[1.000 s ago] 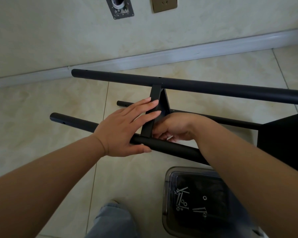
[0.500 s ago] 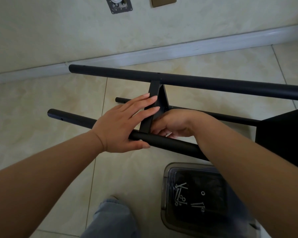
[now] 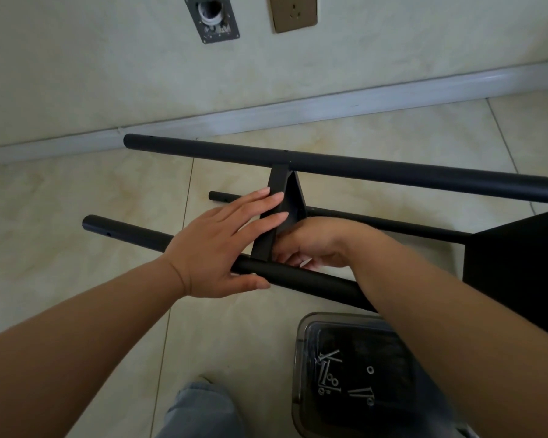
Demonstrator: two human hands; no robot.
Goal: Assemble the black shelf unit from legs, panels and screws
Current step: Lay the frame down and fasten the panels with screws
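Tiled floor (image 3: 76,200) — shelf unit (image 3: 393,172) sideways, legs (image 3: 133,233) pointing left.

We look down on a floor (image 3: 76,197) of glossy cream tiles with pale marbled veining and thin grout lines. Along its far edge we see a light grey skirting board (image 3: 298,110) running at the foot of a pale, faintly mottled wall (image 3: 92,58). On that wall we find two fittings side by side near the top: a grey metal plate (image 3: 212,18), tilted, with a round opening at its middle, and to its right a bronze-coloured socket plate (image 3: 293,11). At the bottom edge we see a knee in light blue denim (image 3: 200,412), with the tiles showing on its left.
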